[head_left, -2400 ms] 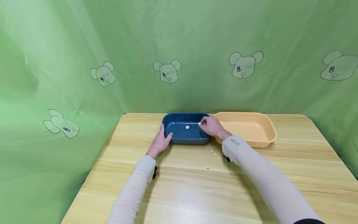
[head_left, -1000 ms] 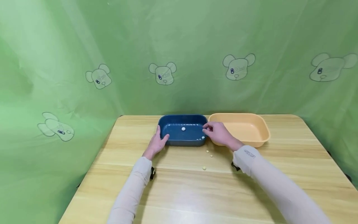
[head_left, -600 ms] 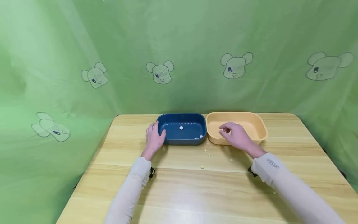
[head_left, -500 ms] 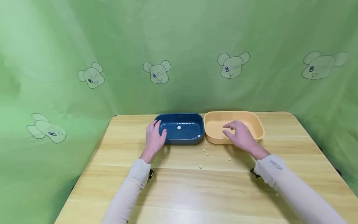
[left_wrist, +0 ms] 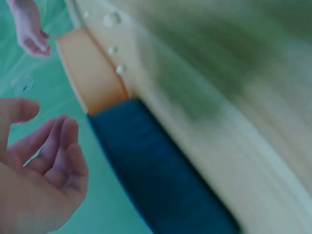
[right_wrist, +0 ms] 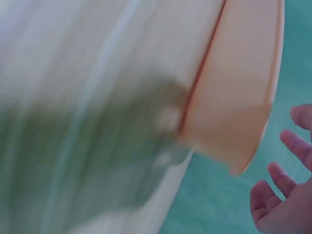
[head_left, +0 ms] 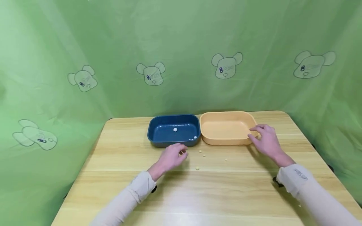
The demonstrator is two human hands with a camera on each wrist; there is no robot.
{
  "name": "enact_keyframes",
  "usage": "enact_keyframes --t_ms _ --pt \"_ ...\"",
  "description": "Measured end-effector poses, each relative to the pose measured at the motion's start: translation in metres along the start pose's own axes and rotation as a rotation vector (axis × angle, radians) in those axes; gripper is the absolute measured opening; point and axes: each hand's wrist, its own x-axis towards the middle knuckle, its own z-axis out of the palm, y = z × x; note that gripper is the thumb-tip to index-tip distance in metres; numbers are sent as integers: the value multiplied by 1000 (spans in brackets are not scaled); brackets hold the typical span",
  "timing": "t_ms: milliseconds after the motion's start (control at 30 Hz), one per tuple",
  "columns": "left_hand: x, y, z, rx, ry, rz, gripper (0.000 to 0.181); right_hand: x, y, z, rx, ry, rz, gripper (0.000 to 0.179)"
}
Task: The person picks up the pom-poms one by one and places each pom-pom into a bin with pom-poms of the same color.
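My left hand point(head_left: 170, 157) hovers just in front of the dark blue basin point(head_left: 159, 144), fingers loosely bent, nothing between them. The left wrist view likewise has the thumb apart from the fingers point(left_wrist: 73, 161). At the right end of the pale orange basin point(head_left: 226, 141) is my right hand point(head_left: 268, 142), thumb and forefinger spread. In the right wrist view its fingertips point(right_wrist: 275, 170) look apart from the rim, and they hold nothing. Inside the blue basin lie a larger white ball point(head_left: 175, 129) and several small white bits, among them a little ball point(head_left: 195, 137) at the front right corner.
Several pale yellow pellets, the largest being one pellet point(head_left: 197, 168), are scattered on the wooden table point(head_left: 215, 194) before the basins. Another small pellet point(head_left: 299, 206) lies by the right sleeve. A green curtain point(head_left: 186, 94) stands behind and beside the table.
My left hand has left the blue basin's left end and moved right and nearer. The right hand went from the blue basin across the orange one to its right end, leaving a white ball behind.
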Motion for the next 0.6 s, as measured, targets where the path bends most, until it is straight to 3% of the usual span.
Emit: enact_keyframes --t_ms 167,300,433,600 --pt "5 -5 20 -38 -217 -3 22 -5 19 -2 30 -66 78 45" --pt "7 -4 36 -98 -300 -11 26 -7 27 0 82 -126 129 53" --pt "6 1 48 -198 -313 -71 36 -8 29 4 118 -147 138 54" --pt "5 4 60 -368 -249 -167 34 -7 29 8 129 -123 131 52"
